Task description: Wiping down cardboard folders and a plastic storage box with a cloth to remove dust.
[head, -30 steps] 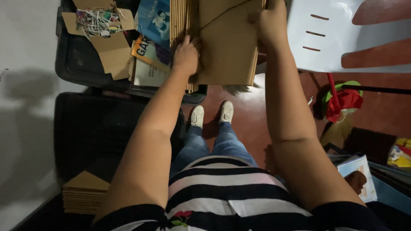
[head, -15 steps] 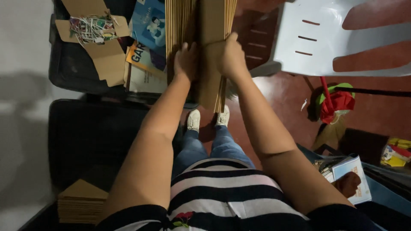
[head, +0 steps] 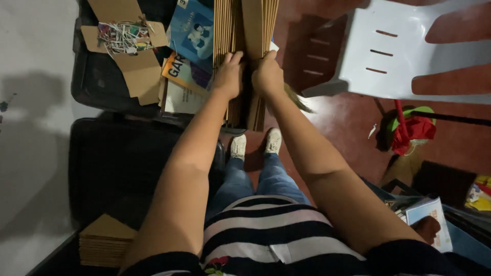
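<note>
Left hand (head: pixel 228 75) and right hand (head: pixel 267 75) lie side by side, both clamped on one bundle of flat cardboard sheets (head: pixel 245 30) standing on edge above two white shoes (head: pixel 255 144). The sheet count cannot be told. Left of the bundle: two booklets (head: pixel 190 36) and one opened carton holding tags (head: pixel 125 38). One white plastic chair (head: pixel 409 51) stands right; one second cardboard stack (head: pixel 105 241) sits lower left

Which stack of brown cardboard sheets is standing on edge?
The stack gripped between the left hand and right hand; the stack at lower left lies flat.
</note>
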